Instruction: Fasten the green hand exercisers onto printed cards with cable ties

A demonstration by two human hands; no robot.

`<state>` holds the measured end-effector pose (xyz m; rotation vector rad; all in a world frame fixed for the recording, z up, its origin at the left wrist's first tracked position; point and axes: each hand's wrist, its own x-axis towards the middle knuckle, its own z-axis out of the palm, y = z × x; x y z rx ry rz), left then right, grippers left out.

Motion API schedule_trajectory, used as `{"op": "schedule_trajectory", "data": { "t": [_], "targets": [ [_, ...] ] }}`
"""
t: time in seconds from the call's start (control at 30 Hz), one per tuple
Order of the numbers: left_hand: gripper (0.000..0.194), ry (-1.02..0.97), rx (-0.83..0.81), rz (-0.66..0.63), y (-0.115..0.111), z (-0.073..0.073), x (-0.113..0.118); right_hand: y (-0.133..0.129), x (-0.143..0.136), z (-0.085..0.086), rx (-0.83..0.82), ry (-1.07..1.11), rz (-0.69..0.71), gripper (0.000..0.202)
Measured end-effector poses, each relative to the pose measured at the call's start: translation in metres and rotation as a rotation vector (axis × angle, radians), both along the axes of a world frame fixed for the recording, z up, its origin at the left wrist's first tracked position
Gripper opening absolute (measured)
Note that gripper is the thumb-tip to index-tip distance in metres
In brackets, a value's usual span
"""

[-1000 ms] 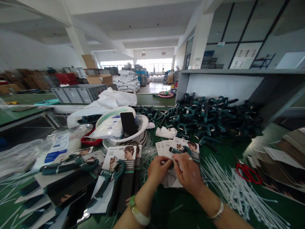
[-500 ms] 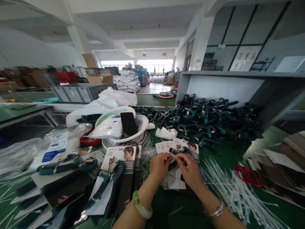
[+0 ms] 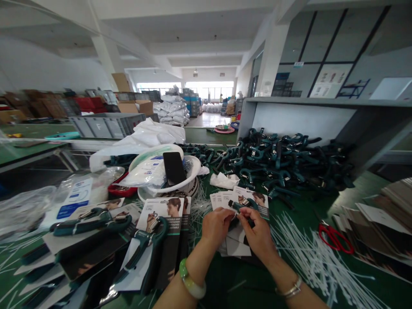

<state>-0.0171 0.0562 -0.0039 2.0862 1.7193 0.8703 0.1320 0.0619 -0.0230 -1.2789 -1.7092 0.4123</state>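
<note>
My left hand point(image 3: 215, 228), with a green and white bangle at the wrist, is closed in a pinch over a stack of printed cards. Opposite it, my right hand point(image 3: 256, 230) also pinches, its fingertips close to the left ones. A thin white cable tie point(image 3: 237, 211) shows between the fingers, mostly hidden by them. Under both hands lies a dark green hand grip strengthener point(image 3: 236, 205) on the top printed card point(image 3: 260, 199). To the left, another hand grip strengthener lies fastened on a card point(image 3: 135, 262).
A heap of hand grip strengtheners point(image 3: 277, 159) fills the back right. Loose cable ties point(image 3: 322, 262), red scissors point(image 3: 335, 238) and stacked cards point(image 3: 373, 227) lie to the right. A phone point(image 3: 174, 168) rests on a white basin point(image 3: 193, 172). Carded grips point(image 3: 86, 253) pile up at left.
My hands have drawn slightly apart at the fingertips, and more of the grip strengthener shows between them. The other things on the table stay where they were.
</note>
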Motion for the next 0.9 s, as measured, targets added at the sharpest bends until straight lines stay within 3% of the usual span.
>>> {"op": "schedule_trajectory", "data": {
  "t": [0.9],
  "targets": [
    [0.023,-0.071,0.027,0.012,0.0018,-0.0077,-0.0014,0.0023,0.0010,-0.0024,-0.083,0.120,0.045,0.026]
  ]
}}
